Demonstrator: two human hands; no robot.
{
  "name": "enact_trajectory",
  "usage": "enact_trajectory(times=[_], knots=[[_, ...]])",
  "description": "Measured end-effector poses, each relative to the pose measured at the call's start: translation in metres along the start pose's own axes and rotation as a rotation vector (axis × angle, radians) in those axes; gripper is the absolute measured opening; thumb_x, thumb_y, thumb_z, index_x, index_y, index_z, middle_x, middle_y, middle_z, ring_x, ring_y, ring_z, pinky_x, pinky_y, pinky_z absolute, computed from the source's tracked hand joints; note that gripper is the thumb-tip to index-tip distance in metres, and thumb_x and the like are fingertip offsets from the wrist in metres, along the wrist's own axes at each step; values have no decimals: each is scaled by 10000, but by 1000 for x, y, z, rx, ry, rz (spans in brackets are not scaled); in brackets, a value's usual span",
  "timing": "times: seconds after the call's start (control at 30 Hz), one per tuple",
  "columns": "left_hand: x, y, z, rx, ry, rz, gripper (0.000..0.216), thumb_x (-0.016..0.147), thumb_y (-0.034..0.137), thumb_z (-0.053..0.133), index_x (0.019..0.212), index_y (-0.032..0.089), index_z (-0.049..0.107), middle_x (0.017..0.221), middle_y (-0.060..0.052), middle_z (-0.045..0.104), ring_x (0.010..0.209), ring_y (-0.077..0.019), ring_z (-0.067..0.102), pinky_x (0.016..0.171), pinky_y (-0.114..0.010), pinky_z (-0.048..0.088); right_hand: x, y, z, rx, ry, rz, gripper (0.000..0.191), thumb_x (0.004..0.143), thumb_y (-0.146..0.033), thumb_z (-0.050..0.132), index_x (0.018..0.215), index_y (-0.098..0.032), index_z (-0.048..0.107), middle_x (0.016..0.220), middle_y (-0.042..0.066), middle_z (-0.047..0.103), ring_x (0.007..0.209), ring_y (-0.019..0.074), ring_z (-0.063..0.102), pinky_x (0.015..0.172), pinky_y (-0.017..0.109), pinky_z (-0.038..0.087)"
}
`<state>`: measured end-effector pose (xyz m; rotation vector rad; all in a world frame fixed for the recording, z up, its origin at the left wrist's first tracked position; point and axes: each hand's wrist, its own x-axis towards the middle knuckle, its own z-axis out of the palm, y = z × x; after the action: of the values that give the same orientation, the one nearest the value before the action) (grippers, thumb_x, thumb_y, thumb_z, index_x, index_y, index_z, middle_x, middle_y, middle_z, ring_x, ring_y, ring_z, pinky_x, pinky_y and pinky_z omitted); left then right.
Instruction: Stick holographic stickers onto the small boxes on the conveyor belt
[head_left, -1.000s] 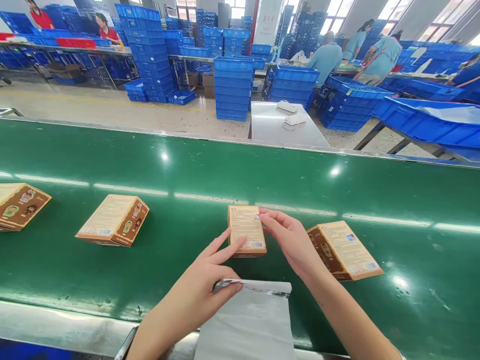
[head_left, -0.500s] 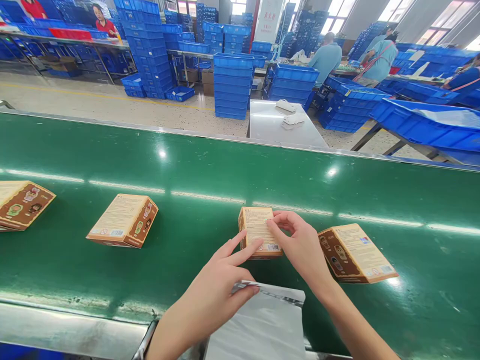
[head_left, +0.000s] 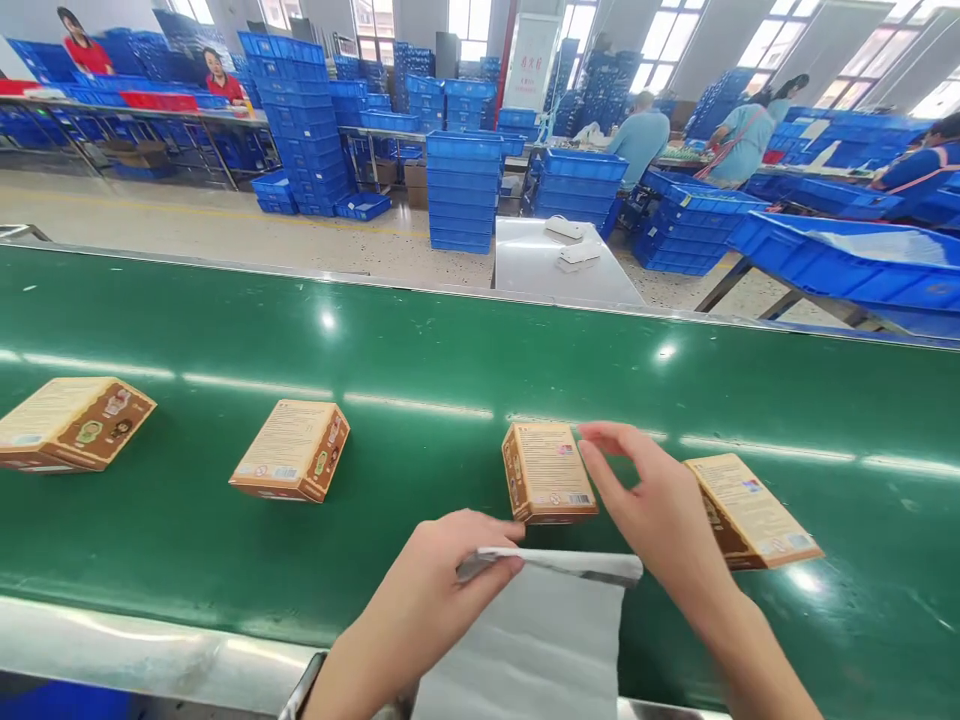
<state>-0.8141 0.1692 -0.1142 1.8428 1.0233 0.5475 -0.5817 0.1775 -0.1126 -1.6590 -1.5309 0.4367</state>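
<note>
My left hand (head_left: 442, 575) pinches the top edge of a greyish-white sheet (head_left: 540, 640) that hangs over the belt's near edge. Just beyond it sits a small brown-and-cream box (head_left: 546, 465), with printed text, a barcode and a small coloured sticker (head_left: 565, 449) on its upper face. At this box's right side is my right hand (head_left: 645, 490), thumb and fingers apart, nothing visible between them. Farther right, a similar box (head_left: 757, 510) also bears a small coloured patch; my right hand and wrist partly cover it.
More such boxes, one (head_left: 289, 450) left of centre and another (head_left: 75, 425) at far left, sit on the green conveyor belt (head_left: 420, 340). Past it are a metal table (head_left: 540, 265), stacked blue crates (head_left: 461, 190) and several people at work benches.
The boxes have shifted right. My right hand has moved off the middle box's top, where a coloured sticker now shows. My left fingers have drawn back from that box, still gripping the sheet.
</note>
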Motion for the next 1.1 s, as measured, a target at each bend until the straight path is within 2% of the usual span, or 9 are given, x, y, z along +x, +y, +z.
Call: enact_trajectory(times=[0.07,0.2,0.47,0.6,0.7,0.8,0.9,1.0,1.1], knots=[[-9,3,-5,-37,13,-125,347,991,363,568,701,182,626,627,39,578,618,-132,506,587,-252,368,-13,-15,-8,-25,-102,-296,133,1011,-294,549,1055,-247,665,1179,90,697,1128,274,646,873,401,526],[-22,8,-12,-175,5,-220,432,968,401,553,623,191,400,613,68,290,603,-113,256,532,-267,191,-34,-42,-5,-126,-227,-712,136,1022,-138,562,1109,-198,648,1280,132,650,1248,281,559,1036,456,458],[-33,3,-15,-373,-104,-258,301,859,292,675,679,191,455,629,75,367,609,-107,278,537,-246,214,-45,-56,15,-185,-262,-831,154,1012,-46,519,1001,-172,607,1263,161,671,1298,322,535,1053,517,459],[-43,-6,-22,-438,-50,-291,308,920,368,608,716,193,456,653,67,353,616,-111,292,532,-236,219,-47,-55,10,7,-324,-706,155,1010,-89,524,984,-220,604,1301,110,654,1322,263,532,1070,416,481],[-57,-14,-39,-335,47,-309,314,922,408,606,718,183,527,640,52,422,602,-119,378,539,-231,296,-37,-48,13,235,-346,-402,125,1025,-225,546,926,-265,612,1308,61,658,1239,227,614,985,355,554],[-72,-25,-64,-69,241,-143,168,920,306,610,816,197,685,1019,-65,707,941,-230,617,859,-334,496,-16,-40,30,491,-398,-69,143,1023,-394,564,1049,-273,635,1316,75,669,1192,241,662,971,395,578],[-80,-41,-81,178,354,-62,179,931,296,624,792,227,713,1571,-46,498,1462,-357,347,1202,-557,297,6,-40,61,677,-489,103,292,980,-471,614,1192,-271,613,1368,93,641,1220,271,651,1033,462,535],[-80,-53,-82,283,265,-100,200,957,278,597,806,226,718,1660,-8,357,1558,-384,175,1228,-705,95,22,-49,96,742,-536,148,334,949,-472,650,1218,-276,616,1413,85,609,1199,271,661,1049,474,513],[-77,-54,-72,245,180,-100,206,968,223,561,869,239,741,1653,10,363,1566,-365,163,1223,-694,182,32,-58,121,751,-541,155,366,916,-477,679,1212,-268,635,1393,77,627,1138,251,684,1024,443,525]])
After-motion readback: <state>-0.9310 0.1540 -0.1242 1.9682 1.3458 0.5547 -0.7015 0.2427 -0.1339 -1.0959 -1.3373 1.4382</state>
